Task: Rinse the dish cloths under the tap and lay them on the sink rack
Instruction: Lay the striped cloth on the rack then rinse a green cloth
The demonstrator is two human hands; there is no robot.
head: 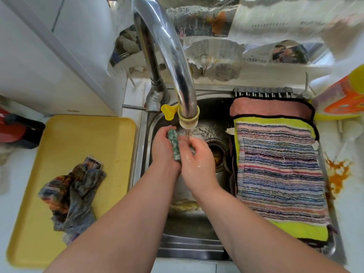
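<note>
Both hands are down in the sink (197, 225), right under the tap (167, 48). The left hand (164, 143) is curled round a rolled green cloth (174, 146), one end poking up above its thumb. The right hand (195, 154) presses in from the other side, its fingers wrapped over the same cloth, a bit of green peeking past its knuckles. The two hands touch, squeezing the cloth between them. A thin stream of water (187, 134) drops from the spout straight onto the right hand's knuckles, and both hands are shiny wet.

Just beyond the right hand sits the drain (216, 152). Further out on that side, the rack (262, 94) spans the sink and three cloths lie flat on it: a striped cloth (279, 174) on top, a lime cloth (301, 230) showing under its near and far edges, and a pink cloth (271, 109) at the far end.

Out past the left hand, clear of the sink, a yellow tray (78, 138) rests on the bench (19, 170), and a crumpled cloth (74, 194) sits bunched in a heap on it, well apart from the hands.
</note>
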